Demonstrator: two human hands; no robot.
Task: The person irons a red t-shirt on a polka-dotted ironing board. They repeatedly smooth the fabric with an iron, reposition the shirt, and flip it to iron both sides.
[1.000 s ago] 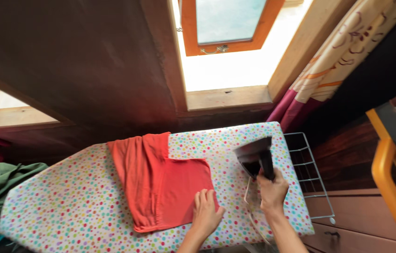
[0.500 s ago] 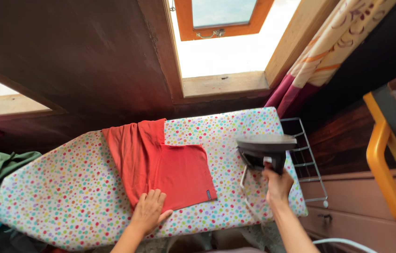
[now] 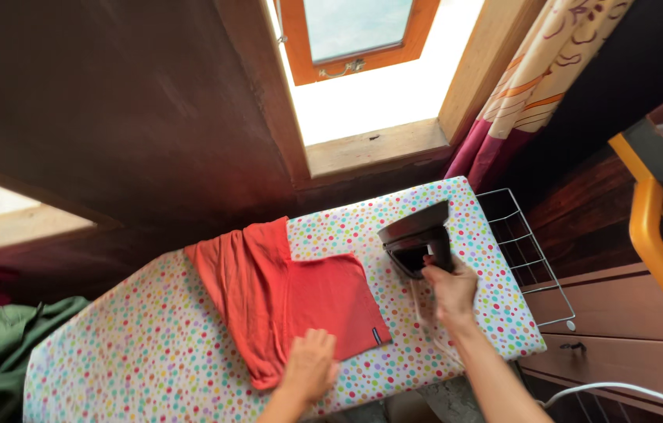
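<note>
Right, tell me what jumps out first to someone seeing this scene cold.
The red-orange garment lies partly folded across the polka-dot ironing board, with the left hand pressing its near edge. To its right, the right hand grips a dark iron tilted up on the board. Behind, a bright window glares between dark wooden walls.

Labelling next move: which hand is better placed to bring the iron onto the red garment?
Right. The right hand grips the iron, tilted above the board. The left hand lies flat on the red garment.
</note>
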